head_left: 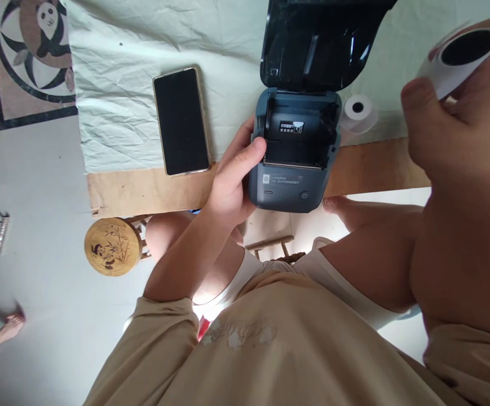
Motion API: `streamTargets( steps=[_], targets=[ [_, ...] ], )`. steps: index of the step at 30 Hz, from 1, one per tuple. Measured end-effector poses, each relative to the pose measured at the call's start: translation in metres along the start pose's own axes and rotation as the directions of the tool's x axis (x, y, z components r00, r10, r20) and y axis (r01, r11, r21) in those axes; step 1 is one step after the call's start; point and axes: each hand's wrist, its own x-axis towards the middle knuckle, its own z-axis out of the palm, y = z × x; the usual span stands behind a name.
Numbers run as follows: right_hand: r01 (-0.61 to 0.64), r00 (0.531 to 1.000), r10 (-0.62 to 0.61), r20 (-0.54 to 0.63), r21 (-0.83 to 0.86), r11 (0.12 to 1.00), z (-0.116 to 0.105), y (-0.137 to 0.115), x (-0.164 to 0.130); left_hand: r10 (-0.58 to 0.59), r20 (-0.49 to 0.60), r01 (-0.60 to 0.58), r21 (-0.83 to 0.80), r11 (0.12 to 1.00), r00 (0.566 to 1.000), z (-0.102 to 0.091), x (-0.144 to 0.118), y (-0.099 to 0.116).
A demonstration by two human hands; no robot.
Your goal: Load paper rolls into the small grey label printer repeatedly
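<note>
Loading step, by the look of it: left hand (233,183) clenched around the left side of the grey label printer (294,155), lid open, paper bay empty, at the tabletop (143,192) edge. Right hand (460,129), raised close to the camera, grasped a paper roll (460,56). Next move probably needs lowering it squarely into the bay. Spare roll (358,111) and phone (181,121) lay beside the printer.

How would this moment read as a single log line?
left hand: grips side of label printer | lid: open, bay without roll | right hand: holds paper roll raised | spare roll, phone on cloth
</note>
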Motion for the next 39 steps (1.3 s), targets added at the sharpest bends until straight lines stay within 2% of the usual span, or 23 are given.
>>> streamTargets(
  steps=[2, 7, 10, 12, 13, 15, 17, 19, 22, 24, 28, 34, 36, 39],
  targets=[
    [-0.019, 1.000, 0.021, 0.018, -0.119, 0.993, -0.002, -0.002, 0.002, -0.012, 0.001, 0.012, 0.009, 1.000, 1.000, 0.000, 0.000, 0.001],
    [-0.155, 0.988, 0.153, -0.025, -0.115, 0.981, 0.006, 0.011, 0.005, -0.017, 0.029, 0.016, 0.036, 0.999, 0.999, 0.000, 0.000, 0.003],
    [-0.227, 0.974, 0.225, -0.028, -0.122, 0.966, 0.012, 0.016, 0.005, -0.002, -0.001, 0.002, 0.078, 0.997, 1.000, 0.000, 0.001, 0.002],
    [-0.123, 0.984, 0.112, -0.141, -0.070, 0.990, 0.012, 0.010, 0.002, 0.006, -0.032, -0.003, 0.099, 0.995, 0.999, 0.000, 0.001, 0.001],
    [-0.027, 0.975, 0.020, -0.221, -0.028, 0.999, 0.012, 0.004, 0.000, 0.005, -0.037, -0.001, 0.107, 0.994, 0.999, 0.000, 0.001, 0.001],
    [0.153, 0.952, -0.133, -0.275, 0.054, 0.987, 0.012, -0.008, -0.005, -0.007, -0.031, 0.011, 0.113, 0.994, 0.999, 0.000, 0.000, 0.001],
    [0.223, 0.957, -0.202, -0.209, 0.083, 0.971, 0.013, -0.019, -0.009, -0.013, -0.017, 0.014, 0.102, 0.995, 1.000, -0.001, 0.000, 0.002],
    [0.264, 0.958, -0.258, -0.121, 0.038, 0.964, 0.016, -0.026, -0.012, -0.003, -0.005, 0.003, 0.085, 0.996, 1.000, -0.002, 0.001, 0.002],
    [0.375, 0.926, -0.375, -0.037, -0.008, 0.927, 0.021, -0.031, -0.012, 0.006, -0.004, -0.006, 0.059, 0.998, 1.000, -0.001, 0.002, 0.001],
    [0.403, 0.915, -0.403, 0.011, 0.010, 0.915, 0.022, -0.031, -0.010, -0.006, -0.013, 0.006, 0.047, 0.999, 1.000, -0.001, 0.002, 0.001],
    [0.387, 0.912, -0.388, 0.135, 0.037, 0.921, 0.024, -0.027, -0.008, -0.031, -0.019, 0.032, 0.042, 0.999, 0.999, -0.001, 0.001, 0.002],
    [0.321, 0.921, -0.314, 0.231, 0.008, 0.947, 0.023, -0.025, -0.008, -0.013, 0.022, 0.013, 0.015, 1.000, 1.000, 0.000, 0.000, 0.003],
    [0.248, 0.936, -0.243, 0.253, 0.011, 0.969, 0.024, -0.027, -0.010, -0.005, 0.017, 0.004, 0.017, 1.000, 1.000, 0.000, 0.001, 0.002],
    [0.013, 0.969, -0.055, 0.240, 0.175, 0.984, 0.027, -0.031, -0.012, 0.017, 0.007, -0.017, 0.035, 0.999, 1.000, -0.002, 0.002, 0.001]
  ],
)
